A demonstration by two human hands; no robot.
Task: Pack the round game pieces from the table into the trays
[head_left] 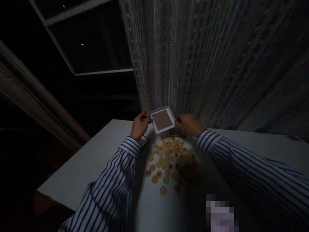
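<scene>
Shallow white box [163, 119], brown panel inside, held up at centre, tilted so its open face looks back at the person. Left hand [141, 125] at its nine o'clock, thumb and fingertips pinched on the edge; right hand [189, 124] at its three o'clock, fingers curled and clamped on the opposite edge.

At six o'clock, round yellow discs [167, 160] lie loosely scattered, some overlapping, a few showing red marks; those toward five o'clock sink into shadow. Just below the box, a dark brown object [176, 132], partly hidden; cannot tell what. All over a white worktop [89, 158]. Strand curtain [173, 48] from twelve to two, dark window [101, 42] at eleven.

Risks, as judged: uneven pull could bend the thin walls; one pinch slipping could drop the box onto the discs; a low cuff could sweep outer discs aside; dim light could hide strays.
</scene>
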